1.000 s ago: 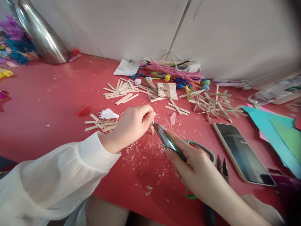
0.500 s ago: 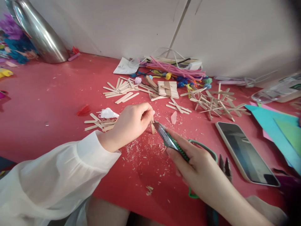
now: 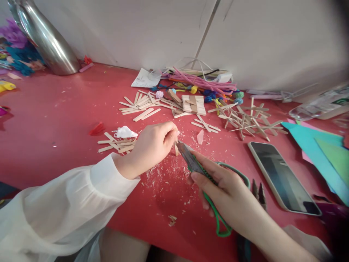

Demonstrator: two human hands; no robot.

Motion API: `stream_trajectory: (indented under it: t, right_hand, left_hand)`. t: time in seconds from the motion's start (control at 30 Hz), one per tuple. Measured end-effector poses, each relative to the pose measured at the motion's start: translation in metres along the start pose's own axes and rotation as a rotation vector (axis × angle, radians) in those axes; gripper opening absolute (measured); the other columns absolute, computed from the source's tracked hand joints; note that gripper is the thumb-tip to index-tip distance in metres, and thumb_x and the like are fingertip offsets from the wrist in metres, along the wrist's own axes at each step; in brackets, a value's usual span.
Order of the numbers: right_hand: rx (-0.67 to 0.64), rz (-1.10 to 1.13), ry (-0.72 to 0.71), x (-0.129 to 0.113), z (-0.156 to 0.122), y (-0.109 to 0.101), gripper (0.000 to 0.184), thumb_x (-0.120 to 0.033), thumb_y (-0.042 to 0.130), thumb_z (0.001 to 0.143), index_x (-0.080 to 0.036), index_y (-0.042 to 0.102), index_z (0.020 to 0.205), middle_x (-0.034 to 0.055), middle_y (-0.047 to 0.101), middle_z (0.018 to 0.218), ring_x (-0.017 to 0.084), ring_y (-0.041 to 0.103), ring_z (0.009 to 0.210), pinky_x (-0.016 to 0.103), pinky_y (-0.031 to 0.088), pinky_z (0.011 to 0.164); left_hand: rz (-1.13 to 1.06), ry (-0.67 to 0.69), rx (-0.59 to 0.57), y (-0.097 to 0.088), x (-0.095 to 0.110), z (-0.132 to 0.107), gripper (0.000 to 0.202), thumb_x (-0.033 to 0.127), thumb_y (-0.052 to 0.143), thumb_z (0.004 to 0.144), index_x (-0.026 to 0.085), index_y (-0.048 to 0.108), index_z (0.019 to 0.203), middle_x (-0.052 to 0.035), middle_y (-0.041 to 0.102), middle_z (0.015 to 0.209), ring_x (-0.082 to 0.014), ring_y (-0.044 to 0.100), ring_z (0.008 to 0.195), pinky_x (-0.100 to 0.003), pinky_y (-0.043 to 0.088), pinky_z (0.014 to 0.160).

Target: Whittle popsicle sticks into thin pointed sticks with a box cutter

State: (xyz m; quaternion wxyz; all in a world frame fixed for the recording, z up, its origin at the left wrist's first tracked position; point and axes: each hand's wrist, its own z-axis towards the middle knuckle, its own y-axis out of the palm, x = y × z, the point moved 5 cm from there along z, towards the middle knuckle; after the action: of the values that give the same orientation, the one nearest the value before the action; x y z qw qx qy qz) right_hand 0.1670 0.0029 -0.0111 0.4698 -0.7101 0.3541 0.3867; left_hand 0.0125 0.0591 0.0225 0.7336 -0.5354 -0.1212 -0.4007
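Observation:
My left hand (image 3: 157, 145) is closed, pinching a small wooden craft stick (image 3: 176, 149) that points down toward the red table. My right hand (image 3: 218, 182) grips a green and grey utility knife (image 3: 195, 160), its blade tip up against the stick or very close to it; exact contact is hard to see. Pale wood shavings (image 3: 163, 178) are scattered beneath both hands. Partly behind my left wrist lies a small pile of craft sticks (image 3: 113, 143), with a crumpled white scrap (image 3: 125, 132) on it. Under my right hand, green-handled scissors (image 3: 223, 231) are partly hidden.
More craft sticks (image 3: 253, 120) lie heaped at the back right, near a bundled stack (image 3: 193, 104). Pink pipe cleaners (image 3: 201, 83) lie along the wall. A phone (image 3: 283, 178), plier jaws (image 3: 259, 193) and coloured paper (image 3: 316, 149) are on the right; a steel jug (image 3: 51, 40) stands back left.
The knife in my right hand has rolled slightly, its face now darker. My left hand stays nearly in place with the stick. The whole view has shifted a little.

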Motion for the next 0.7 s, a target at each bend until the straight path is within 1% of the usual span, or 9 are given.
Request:
stream_trajectory:
  t: [0.07, 0.13, 0.2, 0.23, 0.3, 0.4, 0.47, 0.6, 0.7]
  right_hand:
    - [-0.043, 0.202, 0.093, -0.001, 0.001, 0.002, 0.057, -0.035, 0.052, 0.08, -0.021, 0.04, 0.135, -0.0038, 0.059, 0.063, 0.008, 0.046, 0.032, 0.021, 0.043, 0.028]
    - [-0.085, 0.358, 0.154, -0.003, 0.002, 0.005, 0.06, -0.037, 0.055, 0.078, -0.02, 0.041, 0.133, -0.001, 0.061, 0.073, 0.006, 0.045, 0.032, 0.019, 0.041, 0.026]
    - [-0.116, 0.429, 0.184, -0.004, 0.003, 0.006, 0.059, -0.038, 0.056, 0.077, -0.019, 0.043, 0.132, -0.0002, 0.062, 0.074, 0.005, 0.044, 0.032, 0.018, 0.039, 0.025]
    - [-0.112, 0.424, 0.18, -0.004, 0.003, 0.006, 0.059, -0.038, 0.055, 0.077, -0.02, 0.043, 0.131, 0.0001, 0.062, 0.075, 0.005, 0.043, 0.032, 0.018, 0.038, 0.025]
    - [-0.07, 0.316, 0.135, -0.003, 0.003, 0.003, 0.058, -0.038, 0.054, 0.078, -0.021, 0.043, 0.132, -0.0014, 0.06, 0.07, 0.006, 0.044, 0.032, 0.02, 0.04, 0.026]
    - [0.012, -0.004, 0.0, -0.002, 0.001, -0.003, 0.055, -0.036, 0.049, 0.082, -0.022, 0.041, 0.135, -0.0067, 0.05, 0.049, 0.009, 0.046, 0.033, 0.021, 0.041, 0.031]
    - [0.044, -0.197, -0.094, -0.004, 0.0, -0.004, 0.053, -0.033, 0.046, 0.084, -0.021, 0.041, 0.136, -0.0078, 0.045, 0.041, 0.011, 0.045, 0.032, 0.021, 0.039, 0.032]
    - [0.092, -0.411, -0.229, -0.006, -0.001, -0.005, 0.051, -0.028, 0.041, 0.086, -0.02, 0.041, 0.136, -0.0031, 0.056, 0.05, 0.012, 0.047, 0.033, 0.023, 0.037, 0.032]
    - [0.132, -0.476, -0.295, -0.008, -0.001, -0.004, 0.05, -0.028, 0.04, 0.085, -0.018, 0.043, 0.134, 0.0007, 0.061, 0.059, 0.014, 0.052, 0.04, 0.025, 0.039, 0.035]
  left_hand:
    - [-0.007, -0.005, 0.0, 0.0, -0.002, 0.0, 0.021, 0.019, 0.044, 0.088, 0.016, 0.055, 0.07, 0.0008, 0.059, 0.06, -0.01, 0.054, 0.054, -0.021, 0.039, 0.051]
    - [-0.013, -0.015, -0.006, 0.0, -0.003, 0.0, 0.022, 0.02, 0.043, 0.089, 0.016, 0.055, 0.071, 0.0007, 0.06, 0.061, -0.01, 0.054, 0.055, -0.021, 0.039, 0.051]
    - [-0.019, -0.024, -0.011, 0.001, -0.004, 0.001, 0.022, 0.021, 0.043, 0.089, 0.016, 0.055, 0.071, 0.0009, 0.059, 0.061, -0.0098, 0.054, 0.055, -0.021, 0.039, 0.051]
    - [-0.019, -0.028, -0.014, 0.001, -0.005, 0.001, 0.023, 0.021, 0.043, 0.089, 0.016, 0.054, 0.07, 0.001, 0.059, 0.061, -0.0097, 0.054, 0.054, -0.021, 0.039, 0.051]
    - [-0.015, -0.031, -0.012, 0.001, -0.005, 0.001, 0.023, 0.021, 0.044, 0.089, 0.015, 0.054, 0.069, 0.0013, 0.058, 0.06, -0.0095, 0.053, 0.054, -0.021, 0.039, 0.05]
    - [-0.01, -0.026, -0.003, 0.0, -0.005, 0.002, 0.024, 0.021, 0.044, 0.089, 0.015, 0.053, 0.068, 0.0019, 0.056, 0.058, -0.0091, 0.052, 0.052, -0.021, 0.038, 0.049]
    - [-0.018, -0.016, 0.004, 0.0, -0.005, 0.002, 0.024, 0.021, 0.044, 0.089, 0.015, 0.053, 0.067, 0.0019, 0.056, 0.058, -0.0088, 0.051, 0.051, -0.02, 0.038, 0.049]
    - [-0.027, -0.011, 0.008, -0.001, -0.004, 0.002, 0.022, 0.021, 0.045, 0.088, 0.015, 0.054, 0.069, 0.0018, 0.057, 0.059, -0.0087, 0.05, 0.051, -0.021, 0.038, 0.049]
    - [-0.014, -0.026, 0.004, -0.001, -0.004, 0.002, 0.022, 0.021, 0.046, 0.088, 0.015, 0.054, 0.068, 0.0021, 0.056, 0.057, -0.0086, 0.05, 0.05, -0.02, 0.038, 0.048]
